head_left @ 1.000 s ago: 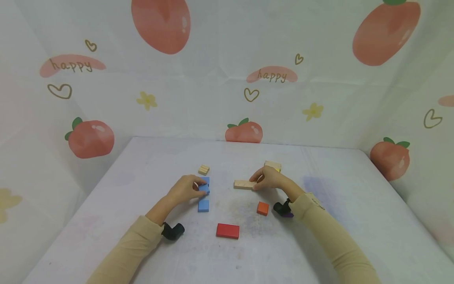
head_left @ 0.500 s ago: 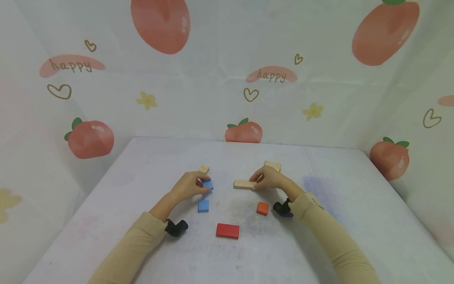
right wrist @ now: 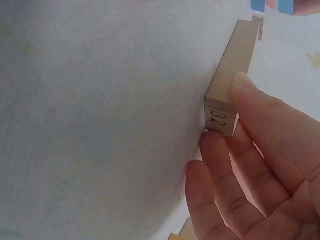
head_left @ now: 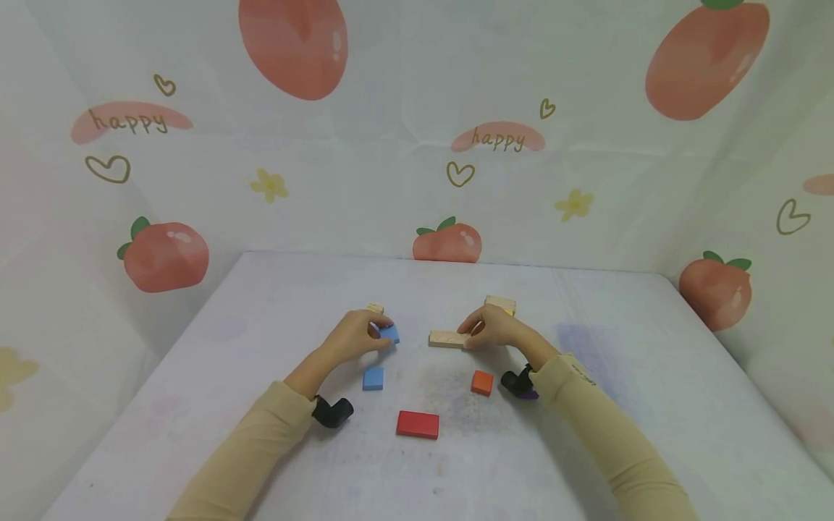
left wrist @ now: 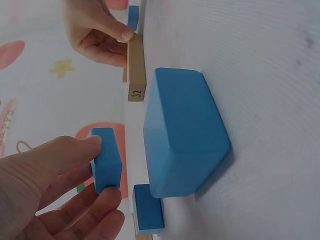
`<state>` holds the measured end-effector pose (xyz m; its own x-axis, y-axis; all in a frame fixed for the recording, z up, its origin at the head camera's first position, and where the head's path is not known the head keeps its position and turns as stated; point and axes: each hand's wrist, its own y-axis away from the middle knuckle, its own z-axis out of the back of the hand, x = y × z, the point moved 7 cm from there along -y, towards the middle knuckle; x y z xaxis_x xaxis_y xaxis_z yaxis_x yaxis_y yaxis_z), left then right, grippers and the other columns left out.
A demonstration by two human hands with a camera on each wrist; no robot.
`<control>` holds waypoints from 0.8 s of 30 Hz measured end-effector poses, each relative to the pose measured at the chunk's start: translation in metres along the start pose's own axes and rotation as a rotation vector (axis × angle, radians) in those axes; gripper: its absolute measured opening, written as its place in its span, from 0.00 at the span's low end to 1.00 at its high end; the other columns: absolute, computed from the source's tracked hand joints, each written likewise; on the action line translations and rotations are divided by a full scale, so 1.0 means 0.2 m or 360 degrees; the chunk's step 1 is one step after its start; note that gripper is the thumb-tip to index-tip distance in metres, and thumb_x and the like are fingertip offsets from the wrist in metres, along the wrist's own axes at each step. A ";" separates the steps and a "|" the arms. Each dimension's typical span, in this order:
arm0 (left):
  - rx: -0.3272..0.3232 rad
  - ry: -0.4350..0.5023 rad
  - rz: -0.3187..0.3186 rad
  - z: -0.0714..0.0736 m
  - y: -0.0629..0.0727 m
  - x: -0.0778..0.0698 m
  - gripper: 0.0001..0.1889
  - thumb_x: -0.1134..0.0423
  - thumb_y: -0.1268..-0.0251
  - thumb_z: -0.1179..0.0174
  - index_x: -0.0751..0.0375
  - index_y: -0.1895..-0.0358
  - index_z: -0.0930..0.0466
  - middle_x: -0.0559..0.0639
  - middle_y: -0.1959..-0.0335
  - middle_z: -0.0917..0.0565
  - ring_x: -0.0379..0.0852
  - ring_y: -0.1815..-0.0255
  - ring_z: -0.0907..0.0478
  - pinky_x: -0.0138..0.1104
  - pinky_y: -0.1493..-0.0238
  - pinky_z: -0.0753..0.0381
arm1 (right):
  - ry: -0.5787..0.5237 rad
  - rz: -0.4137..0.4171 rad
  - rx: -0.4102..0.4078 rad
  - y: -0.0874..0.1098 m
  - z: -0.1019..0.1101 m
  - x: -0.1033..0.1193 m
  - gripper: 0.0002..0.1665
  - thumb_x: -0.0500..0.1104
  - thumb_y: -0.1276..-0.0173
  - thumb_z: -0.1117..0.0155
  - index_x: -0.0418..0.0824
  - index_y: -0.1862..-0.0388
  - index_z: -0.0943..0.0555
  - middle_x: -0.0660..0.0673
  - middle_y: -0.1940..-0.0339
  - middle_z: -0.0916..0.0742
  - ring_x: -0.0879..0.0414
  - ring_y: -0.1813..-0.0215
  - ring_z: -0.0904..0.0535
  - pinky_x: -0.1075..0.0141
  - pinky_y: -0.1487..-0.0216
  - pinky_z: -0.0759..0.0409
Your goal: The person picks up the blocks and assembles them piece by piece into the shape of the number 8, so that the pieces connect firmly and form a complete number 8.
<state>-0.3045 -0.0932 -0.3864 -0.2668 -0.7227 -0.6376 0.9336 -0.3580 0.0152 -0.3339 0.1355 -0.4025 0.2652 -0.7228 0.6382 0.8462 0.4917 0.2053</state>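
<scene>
My left hand (head_left: 348, 337) pinches a small blue block (left wrist: 107, 159) between thumb and fingertips, raised off the table in the left wrist view. A second blue block (head_left: 373, 378) lies on the table nearer me and looms large in that wrist view. Behind the held piece sits another blue block (left wrist: 149, 210), hidden by my hand in the head view. My right hand (head_left: 495, 327) holds one end of a long wooden block (right wrist: 234, 65) marked 32, thumb on one side and fingers on the other. The wooden block lies on the table.
Closer to me lie a red block (head_left: 418, 425) and an orange block (head_left: 482, 383). A purple block (head_left: 530, 395) shows partly under the right wrist camera. Pale wooden pieces (head_left: 501, 302) stand beyond the right hand, and a small ridged wooden piece (head_left: 375, 308) beyond the left.
My left hand has lifted a blue block from the row and carried it right and slightly away from me, towards the wooden block. The right hand has stayed in place.
</scene>
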 end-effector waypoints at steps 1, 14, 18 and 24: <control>-0.0005 0.0002 -0.0016 0.00 0.00 0.00 0.19 0.63 0.46 0.34 0.63 0.50 0.19 0.55 0.57 0.17 0.42 0.67 0.26 0.30 0.67 0.26 | -0.0005 -0.0014 0.0001 0.00 0.00 0.00 0.16 0.38 0.44 0.31 0.35 0.56 0.16 0.39 0.54 0.14 0.50 0.54 0.17 0.61 0.52 0.20; -0.0001 0.0064 -0.0008 -0.02 -0.05 -0.01 0.18 0.64 0.46 0.34 0.62 0.50 0.19 0.56 0.54 0.18 0.43 0.64 0.25 0.30 0.64 0.23 | -0.0020 -0.0038 0.0006 0.00 0.00 0.00 0.16 0.38 0.44 0.31 0.35 0.56 0.16 0.39 0.53 0.14 0.50 0.54 0.18 0.61 0.52 0.20; 0.0003 0.0079 -0.0023 -0.02 -0.06 -0.03 0.18 0.64 0.46 0.34 0.62 0.50 0.20 0.57 0.54 0.19 0.43 0.65 0.25 0.30 0.64 0.23 | -0.0021 -0.0023 0.0008 0.00 0.00 0.00 0.16 0.38 0.44 0.31 0.35 0.55 0.16 0.39 0.53 0.14 0.50 0.53 0.18 0.61 0.52 0.20; -0.0002 0.0067 -0.0103 -0.03 -0.08 -0.06 0.17 0.65 0.47 0.34 0.64 0.51 0.19 0.57 0.55 0.18 0.42 0.67 0.24 0.31 0.63 0.22 | -0.0023 -0.0009 0.0009 0.01 0.00 0.01 0.16 0.38 0.44 0.31 0.35 0.55 0.16 0.39 0.53 0.14 0.50 0.54 0.18 0.61 0.52 0.20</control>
<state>-0.3154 -0.0762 -0.3838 -0.3163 -0.6727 -0.6689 0.9151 -0.4023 -0.0282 -0.3329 0.1357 -0.4011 0.2539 -0.7186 0.6475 0.8450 0.4905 0.2130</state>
